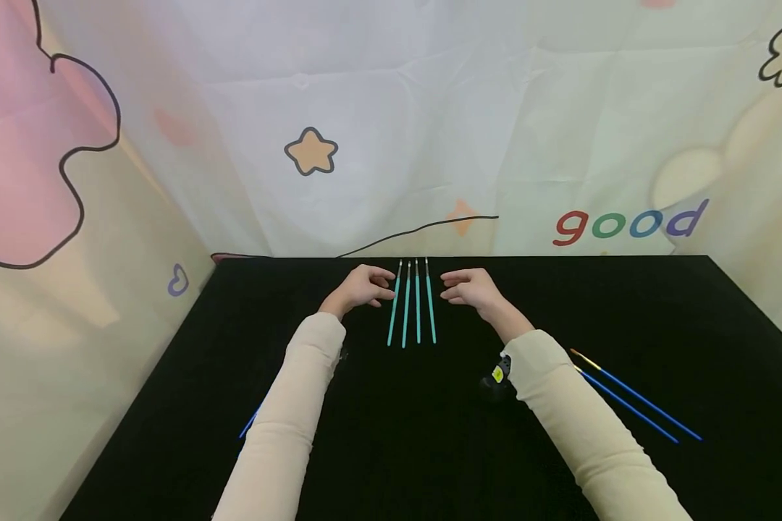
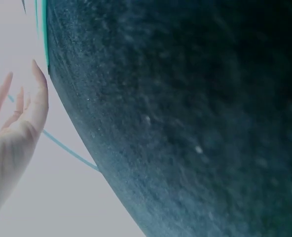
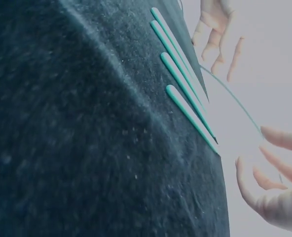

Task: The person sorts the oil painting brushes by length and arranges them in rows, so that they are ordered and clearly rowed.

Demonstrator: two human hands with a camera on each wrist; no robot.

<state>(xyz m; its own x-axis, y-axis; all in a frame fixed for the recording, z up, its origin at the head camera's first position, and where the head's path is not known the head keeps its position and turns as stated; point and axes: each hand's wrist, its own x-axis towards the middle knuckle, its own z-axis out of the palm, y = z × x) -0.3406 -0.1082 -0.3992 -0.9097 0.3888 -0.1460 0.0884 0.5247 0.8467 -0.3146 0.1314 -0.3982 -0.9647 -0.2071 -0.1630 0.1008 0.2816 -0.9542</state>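
So there are four teal-handled paintbrushes [image 1: 418, 311] side by side at the far middle of the black tabletop [image 1: 417, 449], tips pointing far, rounded handle ends near. They look deliberately lined up to me: same way round, near ends roughly level, small gaps between, and I'd guess the gaps are there so each one can be picked out or nudged on its own.

The left hand [image 1: 363, 288] is right at the leftmost brush, fingers loosely bent and spread. Can't tell if a fingertip actually touches it. The right hand [image 1: 474, 289] sits just beside the rightmost one, a bit apart, fingers relaxed too and nothing in their grip. With a hand on each side, the row is kind of bracketed, which imo is a handy spot for squaring it up from both ends.

Two blue-handled paintbrushes [image 1: 652, 405] lie slanted on the right, partly behind the right sleeve [image 1: 580, 412], and a bit of blue handle [image 1: 250, 424] pokes out by the left sleeve [image 1: 300, 405]. Those look parked out to the sides, probably to keep the colors separate.
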